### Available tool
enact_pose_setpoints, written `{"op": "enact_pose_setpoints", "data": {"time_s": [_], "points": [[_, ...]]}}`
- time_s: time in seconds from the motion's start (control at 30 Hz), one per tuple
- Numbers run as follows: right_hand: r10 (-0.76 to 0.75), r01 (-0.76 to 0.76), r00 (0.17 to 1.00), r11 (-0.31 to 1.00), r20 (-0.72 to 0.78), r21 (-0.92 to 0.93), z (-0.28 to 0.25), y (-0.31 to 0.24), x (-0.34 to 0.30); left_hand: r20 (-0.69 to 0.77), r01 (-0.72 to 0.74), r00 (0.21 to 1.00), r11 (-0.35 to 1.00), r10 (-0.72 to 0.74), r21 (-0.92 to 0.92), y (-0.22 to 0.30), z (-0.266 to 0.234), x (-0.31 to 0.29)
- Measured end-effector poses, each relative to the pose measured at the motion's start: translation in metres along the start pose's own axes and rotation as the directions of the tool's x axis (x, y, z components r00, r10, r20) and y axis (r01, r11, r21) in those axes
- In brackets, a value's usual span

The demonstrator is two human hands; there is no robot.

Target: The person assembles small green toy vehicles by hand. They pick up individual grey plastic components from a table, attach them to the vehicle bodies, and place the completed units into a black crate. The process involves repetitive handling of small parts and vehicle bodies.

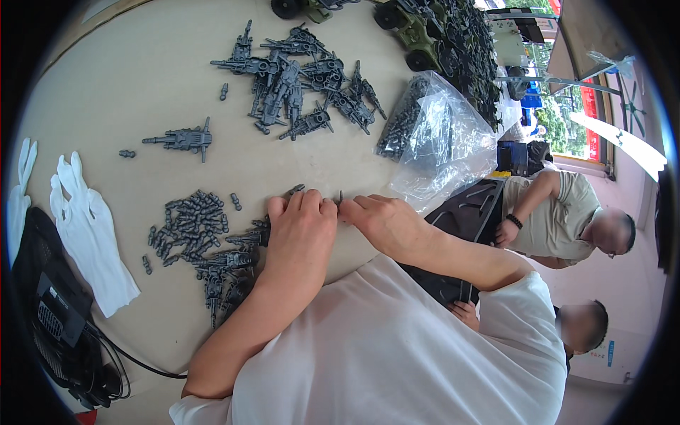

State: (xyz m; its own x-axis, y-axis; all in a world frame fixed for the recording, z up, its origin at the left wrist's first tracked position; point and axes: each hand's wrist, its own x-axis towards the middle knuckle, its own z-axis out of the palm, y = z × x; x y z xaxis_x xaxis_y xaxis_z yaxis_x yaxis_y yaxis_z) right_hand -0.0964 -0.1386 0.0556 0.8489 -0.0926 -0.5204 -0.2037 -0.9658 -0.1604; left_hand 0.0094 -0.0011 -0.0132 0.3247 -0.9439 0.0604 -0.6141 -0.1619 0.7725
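My left hand is closed over a dark grey plastic toy gun part, whose tip sticks out past the fingers. Right beside it, my right hand is also closed, its fingertips pinching near a thin grey tip between the hands. Most of what they grip is hidden, so I cannot tell whether both tips belong to one piece. Left of my left hand lies a heap of small grey plastic pegs. More toy gun parts lie next to my left forearm.
Assembled toy guns are piled at the far side; one gun lies apart. A clear plastic bag holds grey parts. Green toy vehicles stand beyond it. White gloves and a black cabled device sit left. Two people are at right.
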Motion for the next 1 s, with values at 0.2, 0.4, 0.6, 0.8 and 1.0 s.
{"op": "enact_pose_setpoints", "data": {"time_s": [0.2, 0.4, 0.6, 0.8, 1.0], "points": [[0.048, -0.048, 0.999, 0.995, 0.005, 0.093, 0.002, -0.002, 0.0, -0.008, -0.012, 1.0, 1.0, 0.012, 0.026, 0.001, 0.0, 0.001], [0.014, -0.024, 0.995, 0.994, 0.102, 0.103, -0.01, 0.002, 0.01, 0.039, 0.016, 0.999, 1.0, -0.016, -0.004, 0.002, -0.004, 0.002], [0.08, -0.097, 0.992, 0.976, 0.093, 0.194, -0.009, 0.005, 0.007, -0.009, 0.006, 1.0, 0.997, -0.007, -0.077, -0.001, -0.004, 0.003], [0.002, 0.037, 0.984, 0.975, -0.178, 0.218, 0.01, 0.011, -0.004, -0.039, -0.005, 0.999, 0.998, 0.003, -0.067, -0.001, -0.003, 0.004], [-0.058, 0.074, 0.988, 0.991, -0.146, 0.109, 0.007, 0.011, -0.002, -0.015, -0.009, 1.0, 0.999, 0.009, -0.031, 0.001, -0.005, 0.004]]}}
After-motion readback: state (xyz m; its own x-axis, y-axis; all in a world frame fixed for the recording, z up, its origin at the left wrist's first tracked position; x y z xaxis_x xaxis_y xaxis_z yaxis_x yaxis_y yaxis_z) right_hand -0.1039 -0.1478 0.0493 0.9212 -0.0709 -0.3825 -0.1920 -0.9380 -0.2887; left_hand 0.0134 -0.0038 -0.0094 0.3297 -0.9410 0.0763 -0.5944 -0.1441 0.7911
